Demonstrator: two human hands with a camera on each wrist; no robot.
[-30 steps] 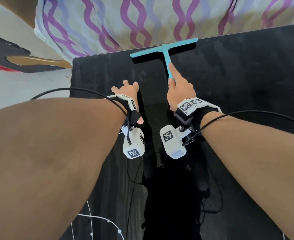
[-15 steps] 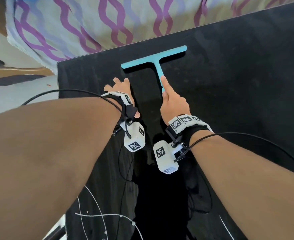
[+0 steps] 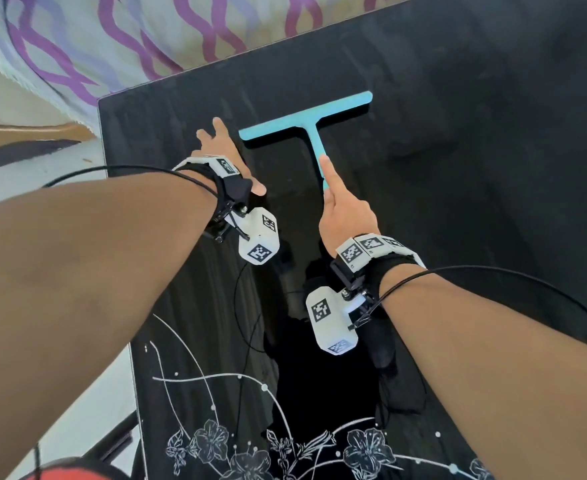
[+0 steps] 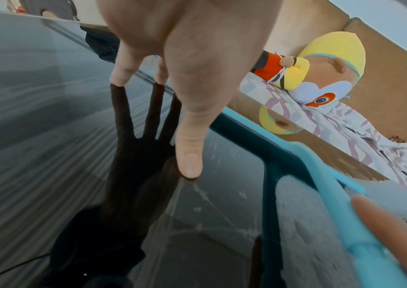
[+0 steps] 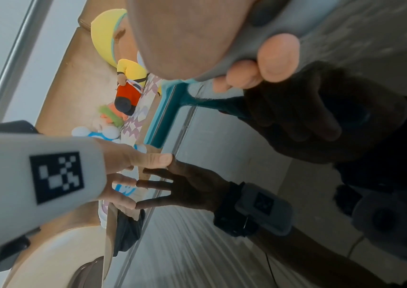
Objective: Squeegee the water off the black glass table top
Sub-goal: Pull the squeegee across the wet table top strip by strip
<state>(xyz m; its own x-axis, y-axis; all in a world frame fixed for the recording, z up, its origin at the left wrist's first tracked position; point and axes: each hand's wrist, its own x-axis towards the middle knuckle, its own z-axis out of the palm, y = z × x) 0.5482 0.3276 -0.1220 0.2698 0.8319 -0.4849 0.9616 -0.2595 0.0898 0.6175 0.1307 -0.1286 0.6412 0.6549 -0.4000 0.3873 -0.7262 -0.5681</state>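
Observation:
A teal T-shaped squeegee lies with its blade on the black glass table top, a short way in from the far edge. My right hand grips the handle, index finger stretched along it; the right wrist view shows the other fingers curled round the handle. My left hand rests on the glass just left of the blade, fingers spread and straight, fingertips touching the surface. The squeegee runs beside my left thumb. Faint streaks show on the glass.
A bed cover with purple wavy lines hangs just beyond the table's far edge, with plush toys on it. The table's left edge drops to pale floor. White flower print marks the near part. Wrist cables trail over the glass.
The squeegee has come back from the far edge toward me, with my right hand holding it throughout. My left hand has spread its fingers and now lies level with the blade.

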